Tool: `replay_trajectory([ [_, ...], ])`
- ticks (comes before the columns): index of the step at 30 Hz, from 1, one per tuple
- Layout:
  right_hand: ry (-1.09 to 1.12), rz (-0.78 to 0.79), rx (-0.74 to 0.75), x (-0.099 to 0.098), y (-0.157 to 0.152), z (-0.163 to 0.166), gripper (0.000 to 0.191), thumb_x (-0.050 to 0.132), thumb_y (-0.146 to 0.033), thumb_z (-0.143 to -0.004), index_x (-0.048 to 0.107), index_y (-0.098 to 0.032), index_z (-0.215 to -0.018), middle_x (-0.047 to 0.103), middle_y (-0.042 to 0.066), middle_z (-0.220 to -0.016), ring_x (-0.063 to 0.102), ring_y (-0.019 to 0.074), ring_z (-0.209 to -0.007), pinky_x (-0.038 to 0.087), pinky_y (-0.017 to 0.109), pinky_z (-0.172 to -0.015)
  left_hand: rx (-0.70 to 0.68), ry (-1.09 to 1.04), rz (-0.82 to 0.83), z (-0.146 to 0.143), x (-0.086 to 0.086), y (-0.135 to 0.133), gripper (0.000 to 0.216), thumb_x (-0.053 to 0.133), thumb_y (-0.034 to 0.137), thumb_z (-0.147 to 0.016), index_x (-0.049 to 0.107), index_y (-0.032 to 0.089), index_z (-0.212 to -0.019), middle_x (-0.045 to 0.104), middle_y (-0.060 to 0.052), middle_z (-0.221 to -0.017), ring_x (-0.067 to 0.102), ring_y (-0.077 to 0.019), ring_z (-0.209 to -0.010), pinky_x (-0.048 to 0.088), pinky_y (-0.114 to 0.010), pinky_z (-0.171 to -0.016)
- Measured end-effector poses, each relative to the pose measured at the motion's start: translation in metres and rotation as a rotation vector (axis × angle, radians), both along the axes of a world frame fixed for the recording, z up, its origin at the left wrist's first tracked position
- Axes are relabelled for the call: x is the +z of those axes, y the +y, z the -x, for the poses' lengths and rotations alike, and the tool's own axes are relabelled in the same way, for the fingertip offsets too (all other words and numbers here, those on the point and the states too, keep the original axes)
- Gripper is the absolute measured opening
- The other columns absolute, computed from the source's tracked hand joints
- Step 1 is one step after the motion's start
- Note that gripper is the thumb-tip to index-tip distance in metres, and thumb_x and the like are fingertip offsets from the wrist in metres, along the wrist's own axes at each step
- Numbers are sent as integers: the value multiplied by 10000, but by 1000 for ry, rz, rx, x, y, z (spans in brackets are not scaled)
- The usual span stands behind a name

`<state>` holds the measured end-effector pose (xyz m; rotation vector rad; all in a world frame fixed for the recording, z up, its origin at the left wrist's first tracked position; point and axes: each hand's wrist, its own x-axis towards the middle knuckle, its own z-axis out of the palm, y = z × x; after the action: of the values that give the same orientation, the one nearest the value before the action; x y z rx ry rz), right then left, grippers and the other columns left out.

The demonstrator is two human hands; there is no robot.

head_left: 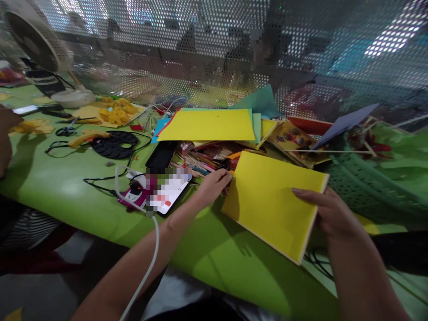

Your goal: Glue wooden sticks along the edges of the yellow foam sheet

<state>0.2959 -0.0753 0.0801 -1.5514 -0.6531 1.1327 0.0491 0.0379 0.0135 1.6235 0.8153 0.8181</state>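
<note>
A rectangular yellow board with pale, thin edges is held tilted above the green table. My right hand grips its right side, thumb on the yellow face and the other fingers behind. At the opposite edge, the fingers of my left hand are closed on the board's left side, partly hidden behind it. Just beyond lie a heap of sticks and pencils and a stack of coloured sheets topped by a yellow one. A lit phone rests left of my left forearm.
A magenta power strip has a white cable crossing my left forearm. Further left are a glue gun, a black round tray, scissors and a fan. A green basket stands right; another person's arm shows far left.
</note>
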Motion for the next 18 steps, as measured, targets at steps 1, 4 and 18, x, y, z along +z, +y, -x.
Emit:
replay_trajectory([
  [1, 4, 0, 3, 0, 0, 0, 250, 836, -296, -542, 763, -267, -780, 792, 71, -911, 752, 303, -718, 646, 388, -658, 7, 20, -19, 0, 1, 0, 219, 490, 373, -919, 518, 190, -803, 550, 21, -711, 562, -108, -580, 422, -213, -529],
  [4, 10, 10, 21, 0, 0, 2, 260, 846, -296, -533, 763, -264, -777, 792, 73, -909, 752, 307, -714, 645, 388, -651, 42, 145, -144, 2, 4, -2, 155, 514, 311, -899, 570, 182, -834, 611, 3, -765, 559, -114, -634, 399, -208, -553],
  [18, 12, -38, 112, -1, 1, 13, 366, 823, -381, -600, 745, -248, -932, 777, 94, -1009, 751, 348, -848, 641, 431, -739, 176, 297, -237, 3, 3, -5, 193, 416, 248, -923, 540, 193, -786, 602, 14, -644, 561, -117, -544, 339, -217, -523],
])
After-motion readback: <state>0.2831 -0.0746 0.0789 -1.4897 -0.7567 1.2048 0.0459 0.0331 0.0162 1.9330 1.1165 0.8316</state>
